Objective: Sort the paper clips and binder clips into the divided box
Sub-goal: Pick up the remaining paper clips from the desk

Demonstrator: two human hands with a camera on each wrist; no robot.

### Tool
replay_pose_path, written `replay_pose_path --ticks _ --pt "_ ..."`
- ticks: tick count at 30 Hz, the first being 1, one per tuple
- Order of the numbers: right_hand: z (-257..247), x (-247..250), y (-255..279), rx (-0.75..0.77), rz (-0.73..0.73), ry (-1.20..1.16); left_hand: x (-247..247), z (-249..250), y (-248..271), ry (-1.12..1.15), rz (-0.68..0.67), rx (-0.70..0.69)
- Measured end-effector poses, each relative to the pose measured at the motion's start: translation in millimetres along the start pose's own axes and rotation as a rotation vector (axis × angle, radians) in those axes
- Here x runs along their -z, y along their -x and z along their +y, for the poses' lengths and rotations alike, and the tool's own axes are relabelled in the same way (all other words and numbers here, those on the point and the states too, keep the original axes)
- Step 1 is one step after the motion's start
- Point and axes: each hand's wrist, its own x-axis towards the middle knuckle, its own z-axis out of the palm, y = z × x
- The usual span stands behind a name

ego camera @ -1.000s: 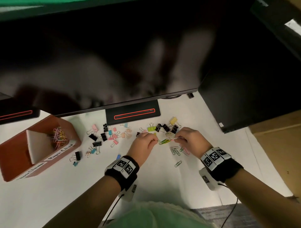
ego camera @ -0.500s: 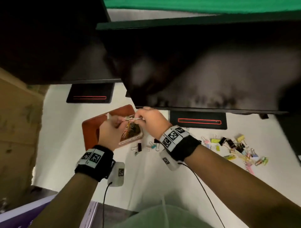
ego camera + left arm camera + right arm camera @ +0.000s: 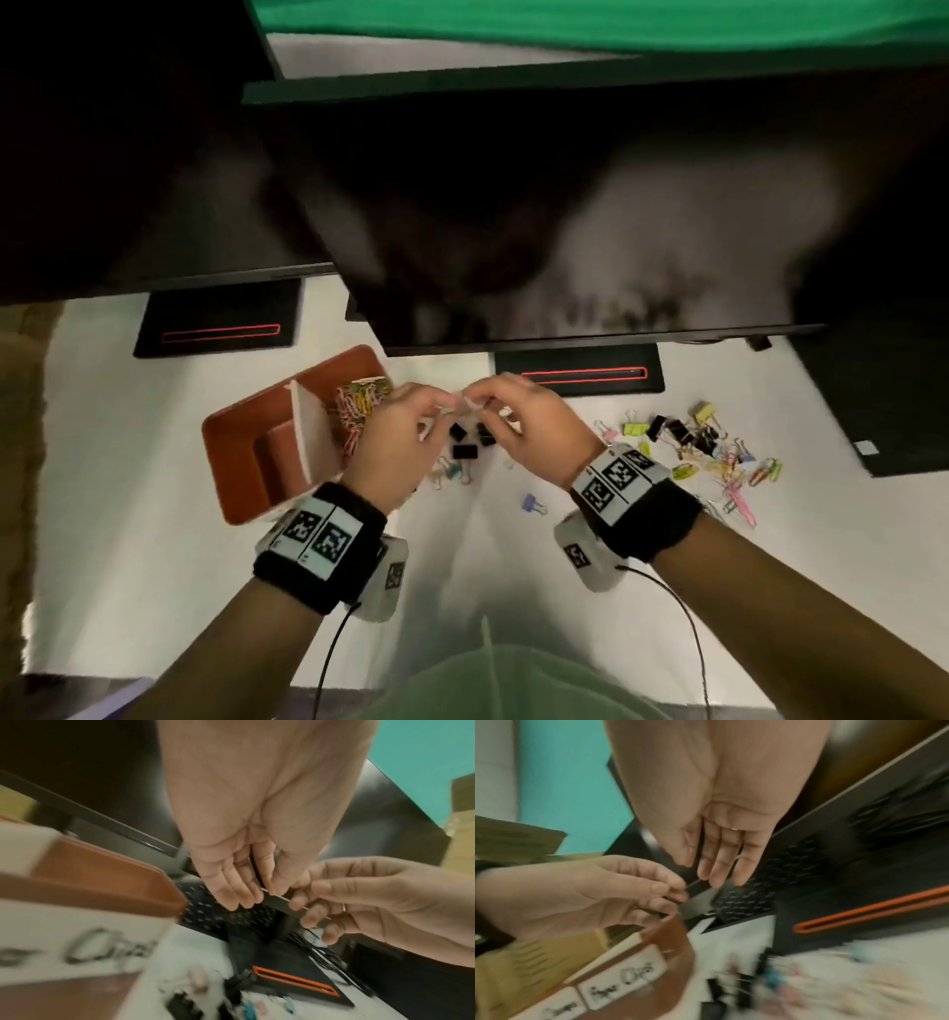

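Two hands are held fingertip to fingertip just beside the brown leather divided box (image 3: pixel 241 452): the left hand (image 3: pixel 398 442) and right hand (image 3: pixel 534 426) have fingers curled, but whether anything is pinched cannot be told. Coloured wire paper clips (image 3: pixel 357 406) are heaped in the right compartment; black binder clips (image 3: pixel 464 451) are scattered on the white table (image 3: pixel 154 591).

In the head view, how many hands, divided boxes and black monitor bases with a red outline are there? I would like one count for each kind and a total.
Hands: 2 (left hand, right hand)
Divided box: 1
Monitor bases: 2 (left base, right base)
Total: 5
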Motion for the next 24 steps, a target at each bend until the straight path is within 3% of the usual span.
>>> replay_pose_path --ticks 6,10,18,24 --pt "123 87 90 -0.369 0.231 0.317 -100 58 -24 -0.003 -0.26 -0.176" --pt "170 123 117 -0.587 0.118 0.374 -164 89 -47 -0.111 -0.383 -0.248" --pt "193 128 111 -0.478 -0.097 0.264 -237 113 -89 -0.402 -0.572 -0.264" --pt "206 140 117 -0.433 -0.054 0.14 -248 108 -93 -0.291 -0.549 -0.153"
